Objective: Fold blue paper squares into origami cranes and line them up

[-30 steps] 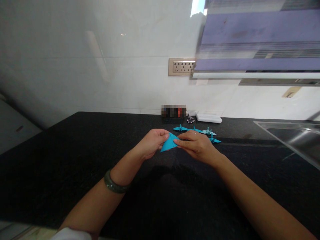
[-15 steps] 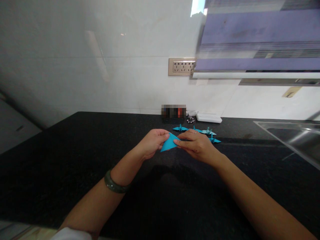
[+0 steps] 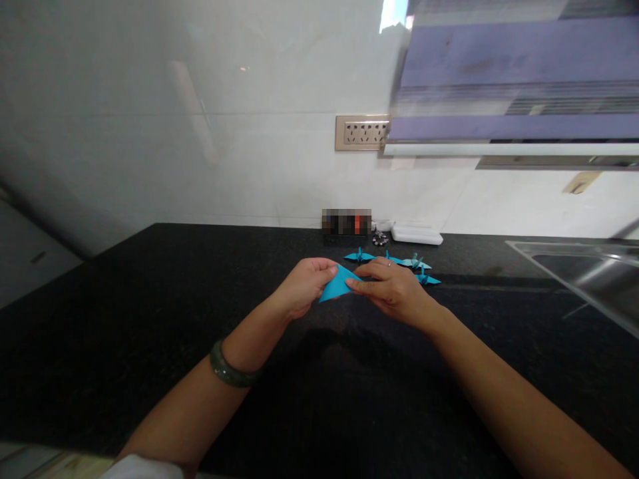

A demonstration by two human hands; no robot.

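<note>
A folded piece of blue origami paper (image 3: 335,285), roughly triangular, is held up between my two hands above the dark counter. My left hand (image 3: 305,283) pinches its upper left edge between thumb and fingers. On the other side, my right hand (image 3: 394,289) grips the right part, its thumb lying on the face of the paper. Fingers hide the paper's right corner and its underside. Just beyond my right hand stand several blue folded paper cranes (image 3: 359,255), partly covered by that hand; a paler crane (image 3: 417,262) is among them.
Against the wall sit a blurred-out dark box (image 3: 347,223), a small beaded item (image 3: 380,238) and a white oblong object (image 3: 417,234). A metal sink (image 3: 594,273) is set into the black counter (image 3: 150,313) at right. Above are a socket panel (image 3: 362,133) and a purple striped blind (image 3: 514,66).
Almost nothing differs. Both hands keep their hold on the blue paper, and the view has shifted very slightly.
</note>
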